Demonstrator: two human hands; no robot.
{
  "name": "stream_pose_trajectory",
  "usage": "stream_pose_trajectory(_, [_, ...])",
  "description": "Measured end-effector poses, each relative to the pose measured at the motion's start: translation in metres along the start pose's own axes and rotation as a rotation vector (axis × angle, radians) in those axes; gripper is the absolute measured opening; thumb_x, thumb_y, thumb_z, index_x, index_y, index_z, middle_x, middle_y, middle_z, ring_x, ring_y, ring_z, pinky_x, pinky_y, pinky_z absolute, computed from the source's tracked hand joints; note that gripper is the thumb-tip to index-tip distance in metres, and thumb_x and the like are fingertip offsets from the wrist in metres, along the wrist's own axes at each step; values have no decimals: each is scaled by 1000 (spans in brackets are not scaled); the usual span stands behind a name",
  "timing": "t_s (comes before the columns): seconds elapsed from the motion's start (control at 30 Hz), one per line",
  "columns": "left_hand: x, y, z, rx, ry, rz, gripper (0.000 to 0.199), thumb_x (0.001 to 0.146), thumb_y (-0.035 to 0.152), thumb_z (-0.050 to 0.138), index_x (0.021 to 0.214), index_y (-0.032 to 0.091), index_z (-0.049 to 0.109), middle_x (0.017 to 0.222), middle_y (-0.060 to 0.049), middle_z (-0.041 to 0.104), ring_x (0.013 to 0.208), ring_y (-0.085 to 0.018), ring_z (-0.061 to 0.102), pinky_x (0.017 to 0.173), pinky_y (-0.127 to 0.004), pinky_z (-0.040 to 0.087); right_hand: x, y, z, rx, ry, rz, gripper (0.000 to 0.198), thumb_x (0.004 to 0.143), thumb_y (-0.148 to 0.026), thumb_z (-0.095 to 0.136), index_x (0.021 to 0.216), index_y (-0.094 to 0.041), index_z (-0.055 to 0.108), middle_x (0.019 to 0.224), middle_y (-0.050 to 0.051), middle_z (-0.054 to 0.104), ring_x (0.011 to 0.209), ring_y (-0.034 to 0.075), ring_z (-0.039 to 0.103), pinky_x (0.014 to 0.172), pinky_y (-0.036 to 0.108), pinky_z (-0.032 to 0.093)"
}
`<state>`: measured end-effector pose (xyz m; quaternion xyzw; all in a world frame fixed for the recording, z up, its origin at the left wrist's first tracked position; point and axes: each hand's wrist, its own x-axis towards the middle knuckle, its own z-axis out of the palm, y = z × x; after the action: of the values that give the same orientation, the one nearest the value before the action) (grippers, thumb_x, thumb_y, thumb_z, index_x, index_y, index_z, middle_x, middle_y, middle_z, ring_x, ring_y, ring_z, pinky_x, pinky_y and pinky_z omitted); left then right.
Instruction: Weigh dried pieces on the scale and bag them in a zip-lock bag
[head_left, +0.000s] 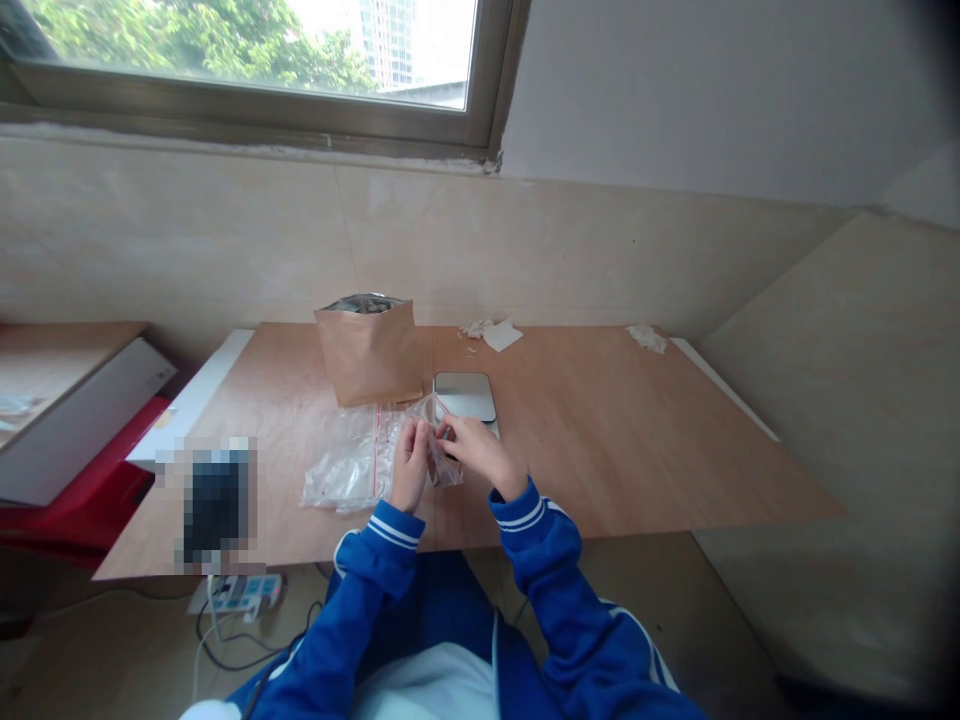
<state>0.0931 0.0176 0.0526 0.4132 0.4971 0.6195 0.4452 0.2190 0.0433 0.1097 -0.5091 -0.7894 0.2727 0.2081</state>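
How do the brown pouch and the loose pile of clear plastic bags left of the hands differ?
Pose: the brown pouch stands upright; the clear plastic bags lie low and crumpled.
Look: the pouch has an opaque, plain brown front; the bags are see-through, with a red line showing.
Place: the pouch is nearer the wall; the bags are nearer the person.
Shared: both are on the wooden tabletop.

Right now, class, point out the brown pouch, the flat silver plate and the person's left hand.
Brown pouch (pixel 371 358), head view: middle of its front face.
Silver plate (pixel 465 396), head view: middle of its flat top.
Left hand (pixel 409 464), head view: middle of the hand.
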Motion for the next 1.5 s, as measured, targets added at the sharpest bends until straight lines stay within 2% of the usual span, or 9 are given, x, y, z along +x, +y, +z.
stream_pose_trajectory(0.2, [4, 2, -2, -280, 14, -115, 35, 81, 52, 63, 78, 19, 50, 72, 3, 53, 66, -9, 53, 64, -19, 44, -17, 16, 18, 176, 439, -6, 25, 93, -39, 53, 108, -20, 58, 112, 11, 59, 107, 23, 57, 94, 40, 47])
stream_pose_trajectory(0.37, [6, 3, -3, -365, 27, -185, 36, 78, 51, 67, 82, 19, 52, 81, -1, 63, 75, -12, 62, 69, -22, 48, -36, 27, 39, 502, 331, 113, 61, 82, -49, 66, 132, -23, 45, 131, 12, 56, 110, 23, 61, 88, 37, 55])
stream_pose_trajectory(0.67, [2, -2, -3, -142, -78, -38, 29, 88, 47, 56, 86, 19, 60, 87, -3, 63, 84, -15, 60, 80, -29, 50, -34, 21, 29, 617, 435, 57, 39, 93, -43, 52, 126, -23, 57, 123, 8, 66, 113, 22, 63, 96, 36, 51])
stream_pose_trajectory(0.83, [12, -4, -18, 95, 104, 98, 34, 86, 46, 60, 109, 22, 60, 115, -6, 60, 101, -17, 57, 90, -30, 44, -41, 26, 23, 592, 538, 21, 34, 98, -44, 43, 120, -22, 56, 115, 8, 67, 100, 20, 66, 84, 30, 53])
stream_pose_trajectory(0.93, [21, -9, -28, 71, 43, 29, 38, 85, 48, 60, 112, 21, 62, 118, -6, 61, 104, -18, 57, 92, -30, 44, -45, 26, 15, 537, 482, -30, 30, 99, -42, 40, 109, -23, 61, 107, 6, 68, 95, 19, 65, 81, 28, 51])
stream_pose_trajectory(1.07, [26, -11, -36, 21, -188, -52, 36, 85, 51, 58, 92, 17, 69, 92, -4, 67, 90, -19, 59, 84, -29, 45, -50, 23, -1, 403, 342, -43, 31, 100, -38, 37, 105, -24, 63, 95, 3, 69, 79, 16, 65, 71, 24, 48])
stream_pose_trajectory(1.2, [22, -5, -34, -21, -135, -47, 35, 83, 51, 62, 81, 17, 67, 78, -1, 64, 77, -15, 57, 73, -25, 44, -53, 26, -13, 232, 204, 16, 30, 98, -29, 36, 103, -25, 65, 85, 0, 69, 72, 16, 64, 66, 23, 44])
stream_pose_trajectory(1.37, [19, 0, -29, -57, -80, -24, 34, 83, 49, 63, 84, 16, 69, 80, -2, 65, 78, -14, 57, 73, -24, 44, -55, 35, -14, 198, 80, -13, 28, 91, -15, 38, 93, -24, 65, 86, 1, 71, 84, 17, 66, 74, 23, 45])
stream_pose_trajectory(1.5, [19, -3, -28, -137, -52, -53, 34, 81, 51, 64, 87, 17, 69, 83, -2, 66, 80, -15, 60, 74, -24, 45, -53, 42, -7, 283, 112, 12, 22, 95, -26, 40, 95, -25, 62, 90, 2, 71, 89, 19, 68, 80, 28, 48])
